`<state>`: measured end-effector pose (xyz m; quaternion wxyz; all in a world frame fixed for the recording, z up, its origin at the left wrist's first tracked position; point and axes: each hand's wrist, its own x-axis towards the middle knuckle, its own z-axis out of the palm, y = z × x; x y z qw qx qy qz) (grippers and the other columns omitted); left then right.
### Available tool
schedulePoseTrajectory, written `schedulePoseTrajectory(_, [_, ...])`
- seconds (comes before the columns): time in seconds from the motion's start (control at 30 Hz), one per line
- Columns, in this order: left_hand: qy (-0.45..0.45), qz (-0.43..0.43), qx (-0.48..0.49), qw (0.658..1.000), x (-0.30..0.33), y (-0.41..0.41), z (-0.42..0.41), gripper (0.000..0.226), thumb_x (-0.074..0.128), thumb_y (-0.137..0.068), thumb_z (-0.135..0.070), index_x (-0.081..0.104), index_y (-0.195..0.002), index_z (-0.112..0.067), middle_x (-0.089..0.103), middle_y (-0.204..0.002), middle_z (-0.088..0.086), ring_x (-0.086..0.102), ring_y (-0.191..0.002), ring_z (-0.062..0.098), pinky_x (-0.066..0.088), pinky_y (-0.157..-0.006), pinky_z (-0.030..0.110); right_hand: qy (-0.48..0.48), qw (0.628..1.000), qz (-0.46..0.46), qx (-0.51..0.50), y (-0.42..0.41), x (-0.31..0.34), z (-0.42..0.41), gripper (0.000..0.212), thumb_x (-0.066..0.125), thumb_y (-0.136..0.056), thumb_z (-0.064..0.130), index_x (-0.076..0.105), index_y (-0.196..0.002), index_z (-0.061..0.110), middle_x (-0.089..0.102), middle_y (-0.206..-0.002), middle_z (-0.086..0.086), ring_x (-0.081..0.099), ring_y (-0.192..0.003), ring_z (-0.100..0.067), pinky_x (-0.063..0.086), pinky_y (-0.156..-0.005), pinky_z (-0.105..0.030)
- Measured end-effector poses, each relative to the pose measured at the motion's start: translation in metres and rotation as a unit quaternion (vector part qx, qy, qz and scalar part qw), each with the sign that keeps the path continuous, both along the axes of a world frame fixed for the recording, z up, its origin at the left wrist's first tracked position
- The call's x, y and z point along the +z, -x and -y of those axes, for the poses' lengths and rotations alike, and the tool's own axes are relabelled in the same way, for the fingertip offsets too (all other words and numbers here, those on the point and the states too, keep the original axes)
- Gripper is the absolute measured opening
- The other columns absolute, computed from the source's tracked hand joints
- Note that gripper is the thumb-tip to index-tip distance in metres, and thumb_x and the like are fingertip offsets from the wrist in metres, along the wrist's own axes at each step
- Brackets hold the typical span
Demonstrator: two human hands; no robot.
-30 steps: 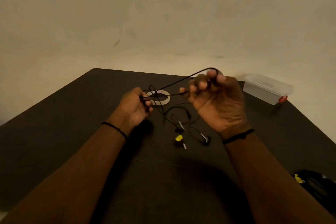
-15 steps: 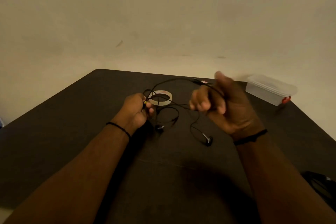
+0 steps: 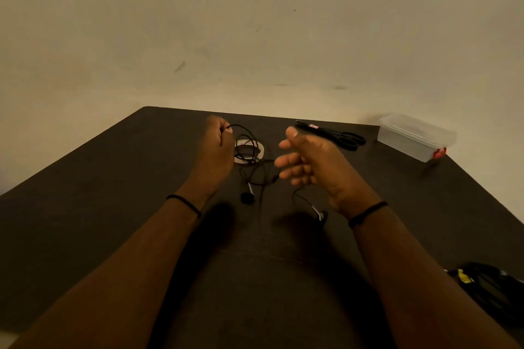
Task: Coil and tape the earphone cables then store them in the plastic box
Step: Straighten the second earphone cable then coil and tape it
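My left hand [image 3: 217,147] is raised over the dark table [image 3: 113,193] and pinches loops of a black earphone cable [image 3: 246,141]. The rest of the cable trails down to the table, with one earbud [image 3: 248,197] below the loops and another earbud [image 3: 321,214] near my right wrist. My right hand [image 3: 307,163] hovers beside the cable with fingers spread and relaxed, holding nothing. A white tape roll [image 3: 259,151] lies flat behind the loops. The clear plastic box [image 3: 415,137] with its lid on stands at the far right.
Black scissors [image 3: 336,136] lie at the back of the table between my right hand and the box. A dark bundle with a yellow tag [image 3: 482,286] sits at the right front edge. A plain wall rises behind the table.
My right hand has let go of the cable and opened its fingers. My left hand has lifted with more cable gathered in loops. The scissors are now uncovered.
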<state>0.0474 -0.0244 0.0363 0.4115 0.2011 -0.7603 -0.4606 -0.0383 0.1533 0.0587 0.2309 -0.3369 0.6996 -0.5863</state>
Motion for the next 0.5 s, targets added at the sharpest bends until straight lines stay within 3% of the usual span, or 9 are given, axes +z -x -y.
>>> schedulePoseTrajectory(0.13, [0.033,0.009,-0.023,0.999,-0.002,0.0,-0.003,0.01,0.036,-0.102,-0.016,0.044,-0.098,-0.012,0.044,-0.077,0.0,0.043,-0.067,0.015,0.043,-0.062,0.039,-0.057,0.994,-0.085,0.024,-0.003,-0.008,0.006,0.026,0.065,-0.09,0.038,0.071,-0.095,0.012,0.076,-0.086,-0.005,0.066,-0.066,-0.011,0.048,-0.058,-0.02])
schedulePoseTrajectory(0.27, [0.011,0.014,-0.033,0.999,-0.002,0.001,-0.006,0.009,0.035,-0.102,-0.015,0.043,-0.099,-0.012,0.047,-0.076,0.003,0.047,-0.058,0.012,0.042,-0.052,0.031,0.009,0.992,-0.122,0.02,-0.005,-0.012,0.011,0.012,0.069,-0.089,0.015,0.071,-0.085,0.005,0.07,-0.072,-0.006,0.059,-0.057,-0.01,0.049,-0.057,-0.02])
schedulePoseTrajectory(0.37, [-0.141,0.008,-0.005,0.99,-0.003,0.004,-0.004,0.014,0.029,-0.1,-0.009,0.042,-0.102,-0.01,0.051,-0.071,0.006,0.055,-0.044,0.009,0.04,-0.041,0.023,0.229,0.967,-0.057,-0.093,-0.008,-0.008,0.011,0.01,0.058,-0.096,0.011,0.064,-0.088,0.011,0.065,-0.071,-0.005,0.058,-0.061,-0.012,0.048,-0.057,-0.021])
schedulePoseTrajectory(0.43, [-0.278,0.011,0.025,0.96,-0.005,0.004,0.002,0.021,0.025,-0.099,-0.006,0.046,-0.103,-0.007,0.054,-0.071,0.005,0.061,-0.049,0.011,0.045,-0.044,0.024,0.369,0.908,0.018,-0.196,-0.007,-0.003,0.007,0.012,0.05,-0.101,0.014,0.058,-0.092,0.015,0.065,-0.07,-0.005,0.058,-0.06,-0.016,0.048,-0.055,-0.024])
schedulePoseTrajectory(0.5, [-0.383,-0.013,0.027,0.923,-0.004,0.001,0.009,0.022,0.027,-0.101,-0.007,0.048,-0.108,-0.009,0.058,-0.074,0.004,0.063,-0.06,0.014,0.05,-0.053,0.027,0.417,0.869,0.054,-0.261,-0.004,0.0,0.004,0.014,0.044,-0.103,0.017,0.054,-0.092,0.016,0.063,-0.065,-0.004,0.057,-0.056,-0.018,0.046,-0.052,-0.026])
